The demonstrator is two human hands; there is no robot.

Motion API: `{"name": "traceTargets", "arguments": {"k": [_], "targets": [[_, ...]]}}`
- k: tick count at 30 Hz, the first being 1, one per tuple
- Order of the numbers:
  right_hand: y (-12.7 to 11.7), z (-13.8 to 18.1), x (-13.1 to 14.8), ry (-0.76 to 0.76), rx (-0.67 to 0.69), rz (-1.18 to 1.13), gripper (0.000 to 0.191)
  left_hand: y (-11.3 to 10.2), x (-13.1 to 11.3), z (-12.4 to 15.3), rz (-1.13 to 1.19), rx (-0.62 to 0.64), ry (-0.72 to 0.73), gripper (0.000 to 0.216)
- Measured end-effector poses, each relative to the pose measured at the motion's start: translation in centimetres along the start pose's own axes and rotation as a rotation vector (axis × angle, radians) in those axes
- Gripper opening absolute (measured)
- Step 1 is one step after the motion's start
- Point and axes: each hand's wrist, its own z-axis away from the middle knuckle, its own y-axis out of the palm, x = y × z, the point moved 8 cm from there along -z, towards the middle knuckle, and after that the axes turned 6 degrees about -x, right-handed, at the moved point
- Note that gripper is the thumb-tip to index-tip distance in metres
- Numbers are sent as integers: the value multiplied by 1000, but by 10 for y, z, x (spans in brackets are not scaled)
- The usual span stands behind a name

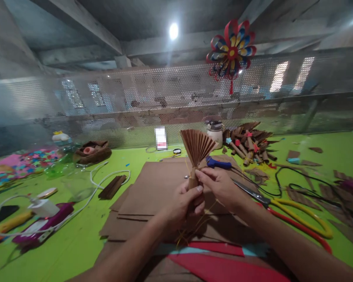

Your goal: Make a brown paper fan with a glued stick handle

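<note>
Nearest, red paper (229, 270) and a light-blue strip (254, 250) lie over the lower part of a stack of brown sheets (141, 196), which rests on the green table (73, 260). Above the stack, the left hand (191, 197) is closed around the handle (193, 182) of a pleated brown fan (197, 147), which stands upright with its folds spread at the top. The right hand (219, 182) touches the upper end of that handle, just below the folds, its thumb and forefinger close together; I cannot tell whether they grip it or only rest against it. Yellow thread (206, 213) hangs below the hands. To the right, scissors (263, 199) with one yellow and one red loop lie partly behind the right forearm. To the left are a purple power strip (61, 213) with a white plug (45, 207) in it, a white cable (90, 196) and a folded brown piece (112, 187). Past the hands lies a blue-handled tool (220, 163), near a black cord (279, 180). Farther back are a brown pouch (94, 152) at left, a jar (214, 137) and, right beside it, a heap of similar fans (250, 145). Behind the table runs a mesh screen (170, 102), with a red, yellow and blue ornament (232, 53) hanging high at right and a lit lamp (173, 31) overhead.
</note>
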Motion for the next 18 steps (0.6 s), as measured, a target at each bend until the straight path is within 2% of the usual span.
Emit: {"name": "traceTargets", "arguments": {"k": [3, 7, 10, 13, 18], "targets": [[-2, 2, -1, 26, -46, -15, 25, -7, -3, 0, 68, -68, -10, 18], [9, 7, -6, 146, 28, -80, 25, -15, -1, -1, 78, -120, -19, 23], [17, 10, -12, 235, 78, -201, 29, -16, 3, -3, 60, -100, -33, 23], [16, 10, -14, 241, 73, -283, 25, -13, 5, -4, 46, -57, -37, 26], [17, 10, -14, 272, 72, -251, 30, -13, 7, -4, 20, -71, -42, 24]]}}
